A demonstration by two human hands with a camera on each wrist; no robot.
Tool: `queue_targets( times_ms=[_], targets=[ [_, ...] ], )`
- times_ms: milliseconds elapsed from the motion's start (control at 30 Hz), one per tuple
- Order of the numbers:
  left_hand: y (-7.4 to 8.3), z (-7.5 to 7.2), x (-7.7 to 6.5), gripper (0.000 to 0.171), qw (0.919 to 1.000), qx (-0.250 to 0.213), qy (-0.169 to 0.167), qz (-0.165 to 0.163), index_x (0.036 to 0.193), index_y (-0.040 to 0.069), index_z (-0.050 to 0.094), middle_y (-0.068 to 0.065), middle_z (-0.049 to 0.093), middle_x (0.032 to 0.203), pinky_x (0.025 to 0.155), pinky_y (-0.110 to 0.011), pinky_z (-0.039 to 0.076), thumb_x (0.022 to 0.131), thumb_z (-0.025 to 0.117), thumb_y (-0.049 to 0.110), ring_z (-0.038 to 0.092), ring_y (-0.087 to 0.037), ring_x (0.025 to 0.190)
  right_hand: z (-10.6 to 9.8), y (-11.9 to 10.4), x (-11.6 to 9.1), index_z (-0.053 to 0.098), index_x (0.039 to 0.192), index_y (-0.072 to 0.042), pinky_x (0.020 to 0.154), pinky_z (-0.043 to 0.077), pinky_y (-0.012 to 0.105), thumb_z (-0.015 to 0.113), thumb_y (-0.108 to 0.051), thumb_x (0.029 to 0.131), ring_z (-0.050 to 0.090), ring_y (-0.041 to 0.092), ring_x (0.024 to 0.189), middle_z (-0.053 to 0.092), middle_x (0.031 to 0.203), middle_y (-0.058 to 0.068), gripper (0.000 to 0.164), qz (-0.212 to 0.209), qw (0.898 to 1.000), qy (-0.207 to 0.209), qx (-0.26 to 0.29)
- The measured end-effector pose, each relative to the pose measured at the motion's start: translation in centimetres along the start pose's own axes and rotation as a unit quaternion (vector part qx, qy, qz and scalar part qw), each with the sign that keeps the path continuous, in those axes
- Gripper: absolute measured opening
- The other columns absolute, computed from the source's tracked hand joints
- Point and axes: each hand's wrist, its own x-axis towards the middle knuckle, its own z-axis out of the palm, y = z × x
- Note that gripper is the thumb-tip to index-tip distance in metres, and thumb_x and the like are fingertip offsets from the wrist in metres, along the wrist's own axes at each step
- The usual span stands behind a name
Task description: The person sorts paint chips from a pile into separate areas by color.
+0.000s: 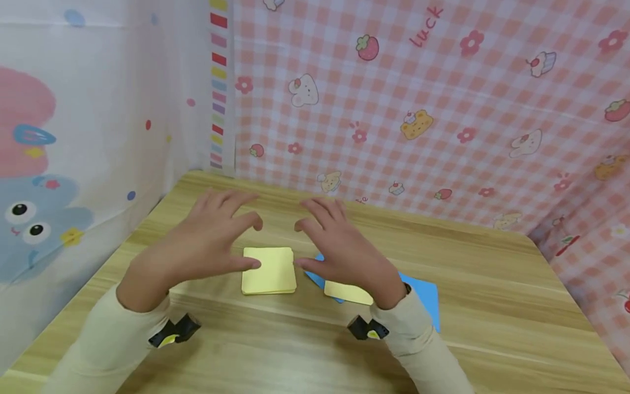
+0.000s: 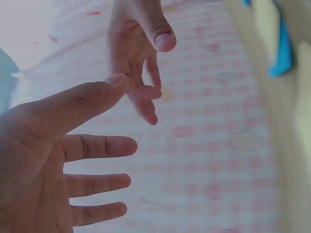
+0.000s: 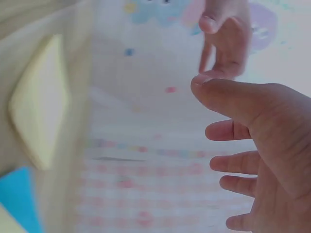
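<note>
My left hand [image 1: 206, 241] hovers above the table, fingers spread and loosely bent, holding nothing. Facing it, my right hand [image 1: 339, 246] is held up in the same way, with no object in its grasp. Between them on the table lies a neat stack of pale yellow square sheets [image 1: 269, 273], the left thumb overlapping it in the head view. Under the right hand are blue sheets [image 1: 424, 295] and another yellow sheet [image 1: 348, 293], partly hidden by the hand and wrist. In the right wrist view the yellow stack [image 3: 41, 104] appears at the left, blurred.
The wooden table [image 1: 492, 284] meets a pink checked cloth wall [image 1: 384, 82] at the back. A white cloth with cartoon prints [image 1: 113, 98] hangs along the left side. Black wrist cameras [image 1: 174, 330] stick out from both sleeves.
</note>
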Motion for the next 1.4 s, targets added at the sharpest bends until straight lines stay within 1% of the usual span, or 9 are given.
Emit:
queue_targets(
  times_ms=[133,300,533,767,967,1067,1167,1267,1400],
  targets=[
    [1.2,-1.3,-0.4,0.047,0.9990,0.008,0.034,0.029,0.110,0.015,0.063,-0.016,0.047,0.149,0.111,-0.073,0.018,0.078,0.087,0.040,0.038,-0.041,0.137,-1.8,-0.4,-0.4,0.058,0.116,-0.008,0.113,0.025,0.063,0.080,-0.038,0.087,0.034,0.038,0.141,0.044,0.148,0.018,0.047,-0.023,0.998,0.047,-0.017],
    [2.0,-0.4,0.4,0.046,0.9980,0.012,0.035,0.051,0.108,0.015,0.063,-0.017,0.050,0.144,0.109,-0.073,0.022,0.079,0.086,0.042,0.041,-0.042,0.134,-2.6,-0.2,-1.2,0.057,0.117,-0.008,0.111,0.024,0.070,0.081,-0.034,0.087,0.033,0.039,0.142,0.043,0.150,0.018,0.047,-0.008,0.999,0.033,-0.015],
    [4.3,1.4,3.8,0.044,0.9963,-0.022,0.022,0.080,0.109,0.014,0.064,-0.017,0.051,0.144,0.108,-0.063,0.027,0.083,0.082,0.045,0.043,-0.042,0.133,-3.7,1.6,-4.5,0.056,0.113,-0.006,0.111,0.025,0.066,0.085,-0.026,0.083,0.036,0.038,0.137,0.045,0.146,0.019,0.046,0.003,0.999,0.046,-0.011],
    [7.4,2.5,7.5,0.039,0.9941,-0.081,-0.012,0.071,0.110,0.017,0.064,-0.012,0.045,0.152,0.113,-0.058,0.024,0.086,0.079,0.044,0.036,-0.037,0.140,-5.4,3.4,-7.9,0.057,0.110,-0.005,0.109,0.028,0.064,0.088,-0.021,0.078,0.036,0.037,0.137,0.048,0.144,0.018,0.047,0.025,0.998,0.051,-0.021],
    [8.5,3.4,9.0,0.038,0.9918,-0.098,-0.033,0.075,0.110,0.016,0.064,-0.013,0.044,0.152,0.114,-0.059,0.022,0.087,0.079,0.043,0.035,-0.037,0.141,-6.6,4.1,-9.4,0.058,0.112,-0.006,0.109,0.026,0.068,0.087,-0.022,0.080,0.036,0.037,0.139,0.049,0.144,0.017,0.046,0.045,0.998,0.038,-0.018],
    [7.8,4.9,9.6,0.038,0.9909,-0.097,-0.075,0.056,0.110,0.017,0.065,-0.012,0.044,0.152,0.114,-0.062,0.020,0.087,0.079,0.044,0.035,-0.038,0.141,-6.0,4.4,-9.3,0.058,0.114,-0.007,0.110,0.028,0.063,0.086,-0.024,0.082,0.036,0.038,0.139,0.048,0.146,0.017,0.046,0.060,0.998,0.006,-0.005],
    [7.2,7.6,10.5,0.039,0.9832,-0.096,-0.153,0.026,0.113,0.019,0.065,-0.012,0.042,0.154,0.115,-0.068,0.015,0.088,0.077,0.046,0.033,-0.039,0.143,-4.2,4.9,-9.8,0.056,0.118,-0.009,0.111,0.027,0.064,0.084,-0.027,0.084,0.035,0.039,0.140,0.044,0.150,0.017,0.047,0.105,0.992,-0.066,0.023],
    [6.9,10.2,11.3,0.042,0.9676,-0.097,-0.233,-0.006,0.116,0.018,0.065,-0.012,0.040,0.157,0.115,-0.070,0.008,0.088,0.077,0.047,0.028,-0.040,0.146,-1.9,5.5,-10.3,0.055,0.120,-0.010,0.113,0.024,0.065,0.082,-0.030,0.086,0.032,0.040,0.143,0.040,0.154,0.018,0.048,0.159,0.973,-0.155,0.066],
    [7.1,12.6,11.8,0.044,0.9555,-0.089,-0.281,-0.021,0.113,0.018,0.066,-0.011,0.040,0.157,0.115,-0.071,0.007,0.083,0.081,0.047,0.027,-0.040,0.147,0.5,6.3,-10.8,0.054,0.120,-0.011,0.113,0.023,0.067,0.081,-0.033,0.087,0.028,0.042,0.145,0.038,0.154,0.018,0.048,0.214,0.941,-0.237,0.116]
  ],
)
